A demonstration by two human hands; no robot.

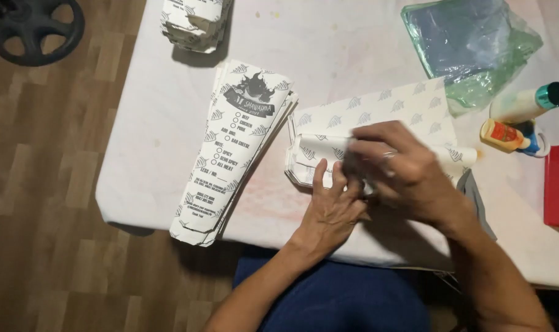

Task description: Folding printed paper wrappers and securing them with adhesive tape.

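Pressing my left hand (332, 209) flat, fingers spread, I pin the thin white leaf-printed paper sheet (378, 114); my right hand (402, 169) pinches its folded edge. Light, floppy, crease-prone, I judge.

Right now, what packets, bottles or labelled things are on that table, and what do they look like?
Printed paper sleeves: tall white stack with black design, table's left.
Second sleeve stack: white, top edge.
Sleeve being folded: white, leaf pattern, under both hands.
Glue bottle: small, yellow, orange label, right.
White bottle: teal cap, lying beside it.
Plastic bags: clear greenish, top right.
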